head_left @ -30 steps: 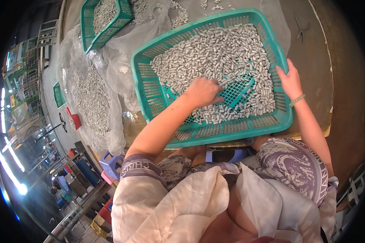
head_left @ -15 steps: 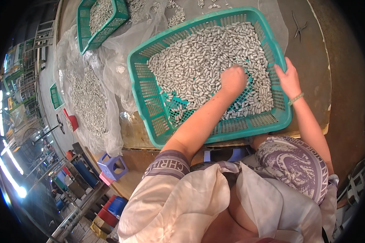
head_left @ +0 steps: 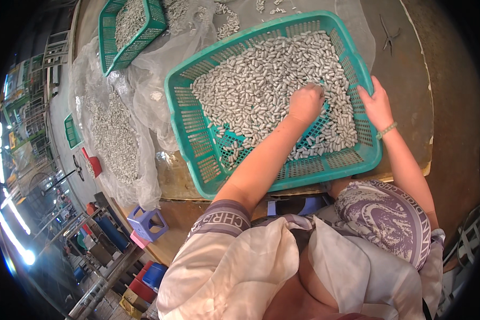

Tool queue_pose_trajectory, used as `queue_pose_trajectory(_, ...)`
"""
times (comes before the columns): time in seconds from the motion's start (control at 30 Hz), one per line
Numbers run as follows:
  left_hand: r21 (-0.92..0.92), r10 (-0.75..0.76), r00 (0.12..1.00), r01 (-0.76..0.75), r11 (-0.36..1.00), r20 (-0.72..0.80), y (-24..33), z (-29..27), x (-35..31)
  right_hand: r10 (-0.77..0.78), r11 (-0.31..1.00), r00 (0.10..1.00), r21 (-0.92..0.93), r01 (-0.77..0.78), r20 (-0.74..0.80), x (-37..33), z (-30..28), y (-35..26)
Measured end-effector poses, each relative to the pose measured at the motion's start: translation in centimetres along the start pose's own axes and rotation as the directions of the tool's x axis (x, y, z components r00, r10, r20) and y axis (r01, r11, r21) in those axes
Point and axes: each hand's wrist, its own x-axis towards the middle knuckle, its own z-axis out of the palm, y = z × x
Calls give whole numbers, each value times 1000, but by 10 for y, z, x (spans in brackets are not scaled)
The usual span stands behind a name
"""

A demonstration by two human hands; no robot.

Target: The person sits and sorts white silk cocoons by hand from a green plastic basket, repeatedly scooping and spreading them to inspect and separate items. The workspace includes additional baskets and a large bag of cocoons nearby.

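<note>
A large green plastic basket (head_left: 194, 160) with slotted walls holds many small silver-grey, capsule-shaped pieces (head_left: 250, 80). It sits tilted on the table in front of me. My left hand (head_left: 306, 102) reaches into the basket, right of its middle, with its fingers curled down among the pieces. Whatever those fingers hold is hidden from view. Bare mesh shows beside this hand and at the basket's near left corner. My right hand (head_left: 377, 105) grips the basket's right rim, thumb on the inner side.
A smaller green basket (head_left: 138, 45) of similar pieces stands at the far left. Clear plastic sheeting with a heap of small pieces (head_left: 114, 138) lies left. Pliers (head_left: 390, 36) rest at the far right. A red scoop (head_left: 93, 162) and a purple stool (head_left: 147, 221) are left.
My left hand has shifted slightly among the pieces, its fingers a little less tightly curled. My right hand keeps its grip on the rim. The whole view has shifted slightly.
</note>
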Motion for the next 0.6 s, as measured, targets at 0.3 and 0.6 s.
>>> queue_pose_trajectory(0.3,-34,-105,986,110,993,130,2,-9,10,3,999,1000,35,-4,20,0,-1,0)
queue_pose_trajectory(0.6,-241,1,986,39,970,164,4,1,-4,17,998,999,58,-19,27,-1,1,-7)
